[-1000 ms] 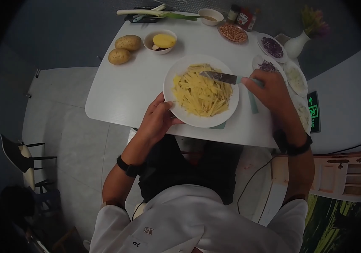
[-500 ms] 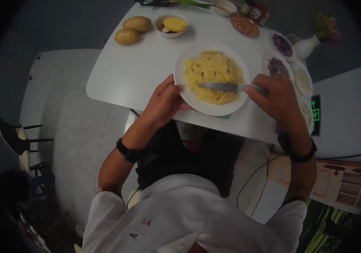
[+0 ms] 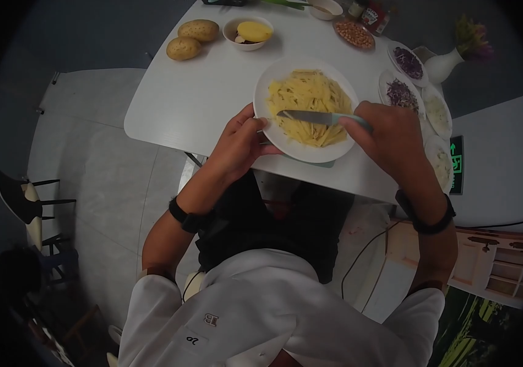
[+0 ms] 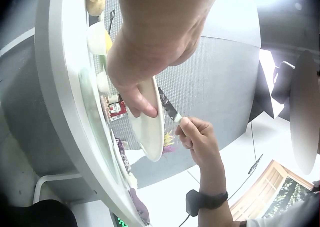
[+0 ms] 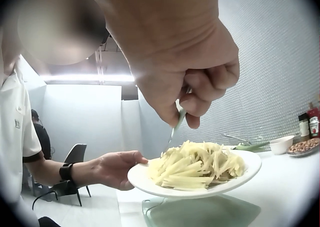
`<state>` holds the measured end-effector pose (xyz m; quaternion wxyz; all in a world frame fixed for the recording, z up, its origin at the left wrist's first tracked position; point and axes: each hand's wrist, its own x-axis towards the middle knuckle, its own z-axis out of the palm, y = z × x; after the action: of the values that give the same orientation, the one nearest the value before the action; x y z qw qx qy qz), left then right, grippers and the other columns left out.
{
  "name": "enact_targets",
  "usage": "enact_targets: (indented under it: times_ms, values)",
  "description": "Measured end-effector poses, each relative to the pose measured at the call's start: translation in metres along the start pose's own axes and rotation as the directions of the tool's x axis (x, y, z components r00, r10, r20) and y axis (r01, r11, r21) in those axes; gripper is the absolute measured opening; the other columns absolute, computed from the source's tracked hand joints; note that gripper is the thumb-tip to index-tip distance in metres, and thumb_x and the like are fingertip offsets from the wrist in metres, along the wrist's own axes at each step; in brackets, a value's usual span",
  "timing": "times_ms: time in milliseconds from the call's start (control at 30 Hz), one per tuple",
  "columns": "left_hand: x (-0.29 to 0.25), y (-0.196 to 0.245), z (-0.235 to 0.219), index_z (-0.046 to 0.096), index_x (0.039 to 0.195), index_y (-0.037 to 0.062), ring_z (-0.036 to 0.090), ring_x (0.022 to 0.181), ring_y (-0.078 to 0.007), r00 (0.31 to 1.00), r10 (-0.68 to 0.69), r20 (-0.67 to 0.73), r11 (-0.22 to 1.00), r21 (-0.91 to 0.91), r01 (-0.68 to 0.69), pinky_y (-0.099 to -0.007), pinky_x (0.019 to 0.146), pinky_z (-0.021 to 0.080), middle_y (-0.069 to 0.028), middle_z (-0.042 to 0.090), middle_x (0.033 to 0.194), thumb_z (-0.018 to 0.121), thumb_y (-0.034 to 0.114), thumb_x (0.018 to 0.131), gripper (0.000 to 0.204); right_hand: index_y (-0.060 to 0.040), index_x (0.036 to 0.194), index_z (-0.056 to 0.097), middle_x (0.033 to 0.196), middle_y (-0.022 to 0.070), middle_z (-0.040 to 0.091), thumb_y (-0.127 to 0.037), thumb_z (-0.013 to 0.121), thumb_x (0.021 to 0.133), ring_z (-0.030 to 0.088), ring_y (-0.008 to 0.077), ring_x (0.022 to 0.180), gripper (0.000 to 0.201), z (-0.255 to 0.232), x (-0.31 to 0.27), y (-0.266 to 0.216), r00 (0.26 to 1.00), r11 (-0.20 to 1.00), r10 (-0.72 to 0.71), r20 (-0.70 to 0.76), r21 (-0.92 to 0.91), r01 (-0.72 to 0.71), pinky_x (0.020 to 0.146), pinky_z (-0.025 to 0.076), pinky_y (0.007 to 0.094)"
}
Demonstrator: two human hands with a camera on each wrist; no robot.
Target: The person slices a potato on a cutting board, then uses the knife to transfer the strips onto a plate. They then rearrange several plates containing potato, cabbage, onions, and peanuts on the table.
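A white plate [image 3: 263, 92] heaped with pale yellow strips [image 3: 304, 98] is held up by the left hand [image 3: 240, 144], thumb over its rim and fingers beneath. The right wrist view shows the plate [image 5: 255, 169] raised above a pale green board [image 5: 200, 214]. In my right hand [image 3: 393, 137] is the light green handle of a knife [image 3: 307, 116], its blade lying over the strips and pointing left. From the left wrist view, the plate's underside [image 4: 145, 132] faces the camera, with the left hand's fingers [image 4: 142, 104] against it, and the right hand [image 4: 197, 137] grips the handle.
Two whole potatoes [image 3: 184, 48] and a bowl [image 3: 231, 40] with a yellow peeled piece lie at the table's back left. Peanuts [image 3: 354, 35], bottles [image 3: 374, 16], a vase [image 3: 444, 66] and several plates, some with purple shreds [image 3: 401, 95], line the back and right.
In the head view, the plate and both hands sit higher and further right than in the earliest frame, as the table does. The knife blade has moved left over the strips since the last frame.
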<state>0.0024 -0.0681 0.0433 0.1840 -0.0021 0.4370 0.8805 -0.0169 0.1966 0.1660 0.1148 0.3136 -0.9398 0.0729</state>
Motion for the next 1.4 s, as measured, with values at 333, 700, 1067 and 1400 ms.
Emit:
enact_targets:
  times_ms: [333, 700, 1067, 1400]
  values:
    - [0.0, 0.001, 0.005, 0.043, 0.153, 0.0011, 0.07, 0.115, -0.0258, 1.0, -0.001, -0.025, 1.0, 0.011, 0.002, -0.0411, 0.094, 0.065, -0.0158, 0.061, 0.137, 0.043, 0.008, 0.104, 0.049, -0.0029, 0.081, 0.074, 0.06, 0.0148, 0.066, -0.038, 0.073, 0.096, 0.069, 0.0322, 0.057, 0.038, -0.006, 0.028, -0.009, 0.997, 0.994, 0.068, -0.03, -0.085, -0.071, 0.058, 0.055, 0.0439]
    - [-0.001, 0.004, -0.008, 0.045, 0.149, -0.0006, 0.071, 0.114, -0.0261, 1.0, 0.004, -0.012, 1.0, 0.026, -0.003, -0.0429, 0.093, 0.065, -0.0169, 0.063, 0.135, 0.044, 0.01, 0.104, 0.046, -0.004, 0.079, 0.075, 0.061, 0.0129, 0.066, -0.039, 0.074, 0.095, 0.065, 0.0289, 0.056, 0.038, -0.026, 0.024, 0.011, 0.988, 0.989, 0.13, -0.081, 0.082, -0.124, 0.055, 0.049, 0.0412]
    - [0.002, 0.008, -0.008, 0.043, 0.149, -0.0041, 0.072, 0.111, -0.0276, 0.999, 0.021, -0.025, 0.999, 0.024, -0.02, -0.0439, 0.091, 0.066, -0.0201, 0.063, 0.134, 0.042, 0.009, 0.101, 0.05, -0.0035, 0.068, 0.067, 0.052, 0.0089, 0.055, -0.041, 0.079, 0.092, 0.052, 0.0211, 0.046, 0.046, -0.002, -0.039, 0.091, 0.989, 0.963, 0.121, 0.087, 0.232, -0.138, 0.051, 0.041, 0.0366]
    - [0.006, 0.009, -0.011, 0.041, 0.15, -0.0043, 0.071, 0.113, -0.029, 1.0, 0.01, -0.027, 0.998, 0.06, -0.008, -0.0444, 0.091, 0.066, -0.0207, 0.061, 0.137, 0.043, 0.011, 0.1, 0.052, -0.0054, 0.067, 0.068, 0.052, 0.0091, 0.055, -0.044, 0.081, 0.089, 0.053, 0.0231, 0.045, 0.046, -0.005, -0.038, 0.091, 1.0, 0.967, 0.023, -0.015, 0.255, -0.018, 0.049, 0.041, 0.0374]
